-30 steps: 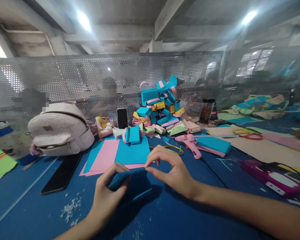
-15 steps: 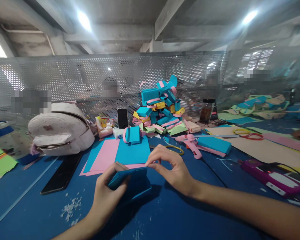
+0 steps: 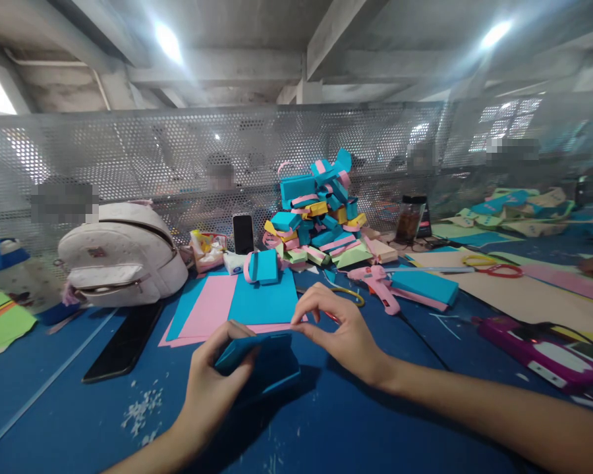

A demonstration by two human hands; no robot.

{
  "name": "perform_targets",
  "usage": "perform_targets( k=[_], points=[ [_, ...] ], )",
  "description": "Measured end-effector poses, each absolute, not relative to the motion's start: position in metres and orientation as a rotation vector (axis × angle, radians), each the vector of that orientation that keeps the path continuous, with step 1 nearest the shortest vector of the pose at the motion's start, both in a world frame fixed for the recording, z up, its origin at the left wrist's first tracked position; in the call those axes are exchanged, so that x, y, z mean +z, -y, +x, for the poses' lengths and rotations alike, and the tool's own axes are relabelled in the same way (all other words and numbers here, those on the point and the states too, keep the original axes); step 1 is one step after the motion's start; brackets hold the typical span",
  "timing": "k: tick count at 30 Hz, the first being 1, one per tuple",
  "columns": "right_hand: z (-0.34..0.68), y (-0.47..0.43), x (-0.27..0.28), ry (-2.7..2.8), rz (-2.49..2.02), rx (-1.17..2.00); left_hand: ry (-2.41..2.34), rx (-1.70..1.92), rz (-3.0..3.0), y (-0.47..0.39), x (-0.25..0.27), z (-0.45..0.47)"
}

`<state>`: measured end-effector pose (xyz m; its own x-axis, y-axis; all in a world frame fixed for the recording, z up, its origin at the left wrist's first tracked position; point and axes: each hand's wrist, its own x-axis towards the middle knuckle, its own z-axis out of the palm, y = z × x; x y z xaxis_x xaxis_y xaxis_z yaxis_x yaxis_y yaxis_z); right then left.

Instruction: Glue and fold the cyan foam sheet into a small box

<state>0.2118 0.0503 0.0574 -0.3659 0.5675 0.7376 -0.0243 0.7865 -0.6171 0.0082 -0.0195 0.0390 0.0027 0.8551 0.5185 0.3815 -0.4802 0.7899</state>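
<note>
My left hand (image 3: 218,368) is closed on a folded blue paper piece (image 3: 271,365), thumb on the near face and fingers behind. The piece looks like a small paper box or bag standing tilted over the table, its lower side in shadow. Just right of its upper corner, my right hand (image 3: 343,336) makes a pinch with thumb and index finger. Whatever lies between those fingertips is too small to make out. Beyond the hands lie pink and blue paper sheets (image 3: 212,306), with a small blue paper box (image 3: 263,267) with a pink strip handle on them.
A pink glue gun (image 3: 381,289) lies right of centre, its cord trailing nearer. Behind is a pile of paper boxes (image 3: 321,217). A white backpack (image 3: 123,257), a black phone (image 3: 123,345) and a bottle (image 3: 27,283) stand left; scissors (image 3: 497,266) and a purple device (image 3: 543,352) lie right.
My right hand has shifted very slightly to the right, a little further from the blue paper's corner. My left hand keeps its grip on the piece.
</note>
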Motion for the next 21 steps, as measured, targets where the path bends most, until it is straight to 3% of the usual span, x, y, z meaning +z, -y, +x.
perform_targets(
  k=[21],
  points=[
    [0.2129, -0.0599, 0.0482, 1.922, -0.388, 0.545, -1.386, 1.528, 1.815, 0.0172, 0.0392, 0.0043]
  ],
)
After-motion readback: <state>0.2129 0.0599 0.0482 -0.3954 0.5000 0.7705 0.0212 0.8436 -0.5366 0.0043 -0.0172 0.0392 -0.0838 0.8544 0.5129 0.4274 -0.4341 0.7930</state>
